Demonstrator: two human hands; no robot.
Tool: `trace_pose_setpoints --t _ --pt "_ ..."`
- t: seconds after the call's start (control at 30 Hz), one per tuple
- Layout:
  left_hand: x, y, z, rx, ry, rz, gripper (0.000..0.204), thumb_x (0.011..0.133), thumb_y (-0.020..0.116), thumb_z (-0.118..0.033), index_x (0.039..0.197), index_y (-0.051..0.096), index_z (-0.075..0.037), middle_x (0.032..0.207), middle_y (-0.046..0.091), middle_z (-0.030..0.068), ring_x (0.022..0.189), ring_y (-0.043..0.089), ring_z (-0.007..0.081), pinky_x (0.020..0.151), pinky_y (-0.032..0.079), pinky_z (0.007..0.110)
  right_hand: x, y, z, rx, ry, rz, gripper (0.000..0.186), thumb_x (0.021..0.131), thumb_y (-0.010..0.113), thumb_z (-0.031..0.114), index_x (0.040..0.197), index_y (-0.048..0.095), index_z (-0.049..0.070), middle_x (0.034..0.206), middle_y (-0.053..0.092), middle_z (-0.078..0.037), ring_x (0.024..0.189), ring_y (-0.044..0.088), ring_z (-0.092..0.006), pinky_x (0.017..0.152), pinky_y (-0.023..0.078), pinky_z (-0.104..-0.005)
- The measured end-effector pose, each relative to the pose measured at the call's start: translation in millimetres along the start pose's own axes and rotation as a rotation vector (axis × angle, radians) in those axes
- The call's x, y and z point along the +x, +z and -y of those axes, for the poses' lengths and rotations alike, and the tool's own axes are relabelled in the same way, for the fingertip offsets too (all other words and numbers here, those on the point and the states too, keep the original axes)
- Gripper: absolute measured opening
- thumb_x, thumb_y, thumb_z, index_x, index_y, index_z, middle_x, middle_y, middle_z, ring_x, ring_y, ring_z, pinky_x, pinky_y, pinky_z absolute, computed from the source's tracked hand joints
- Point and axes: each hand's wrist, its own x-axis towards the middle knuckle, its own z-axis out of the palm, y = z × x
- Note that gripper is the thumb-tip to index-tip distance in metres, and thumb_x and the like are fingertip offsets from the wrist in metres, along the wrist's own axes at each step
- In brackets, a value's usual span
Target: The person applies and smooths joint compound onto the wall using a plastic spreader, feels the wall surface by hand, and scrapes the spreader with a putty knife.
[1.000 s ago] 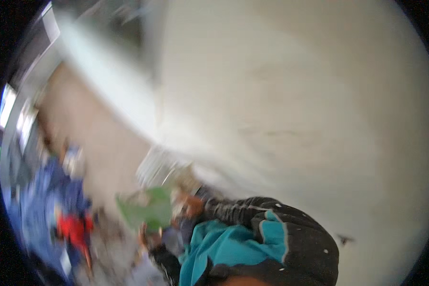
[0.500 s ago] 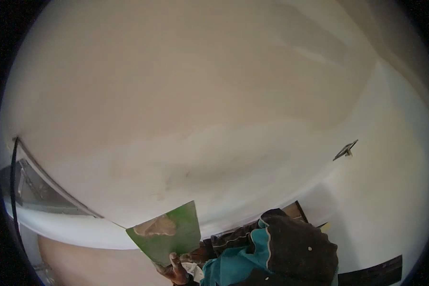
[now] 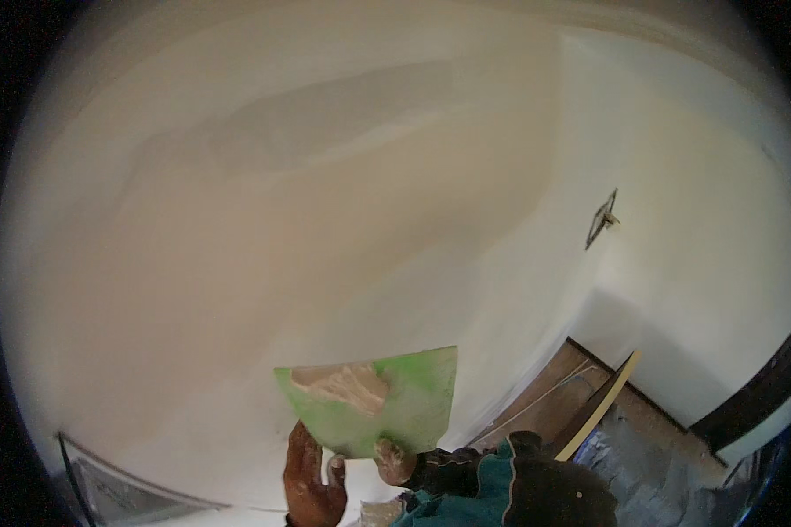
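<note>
The single view looks out from the wearer's head, at the left of a side-by-side pair, through a wide fisheye lens whose dark round border closes the frame's corners. It faces a broad beige-and-white plastered wall, which fills the upper and middle frame, and takes in a pale, cream-white side wall at right. It also looks downward, reaching grey crumpled sheeting at lower right. Nearest are the black-and-teal fabric sleeve at the lower edge and, at lower centre, the bare left hand, bare right hand and flat green four-sided board, with the wall behind.
</note>
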Motion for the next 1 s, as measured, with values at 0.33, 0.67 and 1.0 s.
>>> trace_pose_setpoints --t 0.33,0.67,1.0 --pt "120.9 -49.7 -18.7 0.182 0.370 -0.250 0.032 0.087 0.053 -0.032 0.083 0.062 -0.002 0.094 0.063 0.0216 0.086 0.063 0.0290 0.075 0.050 0.038 37.2 -182.5 -3.1 -0.487 -0.080 -1.319 0.035 0.087 0.052 0.012 0.121 0.044 0.003 0.118 0.049 -0.014 0.109 0.049 -0.0273 0.090 0.041 -0.0449" --pt "173.1 11.2 18.9 0.244 0.681 -0.169 0.013 0.077 0.055 -0.015 0.083 0.064 -0.010 0.094 0.064 0.0108 0.097 0.057 0.0323 0.083 0.045 0.046 50.8 -306.9 15.1 1.012 -0.683 -1.390 0.046 0.090 0.052 0.015 0.131 0.031 0.009 0.122 0.045 -0.009 0.110 0.049 -0.0242 0.089 0.048 -0.0414" --pt "190.3 105.0 69.2 0.137 0.875 0.090 0.024 0.068 0.062 -0.008 0.091 0.062 -0.014 0.096 0.064 0.0004 0.099 0.057 0.0237 0.084 0.043 0.044 35.5 -343.0 -4.6 0.834 -0.463 -1.335 0.045 0.088 0.049 0.004 0.130 0.032 0.003 0.122 0.045 -0.014 0.108 0.052 -0.0266 0.087 0.051 -0.0496"
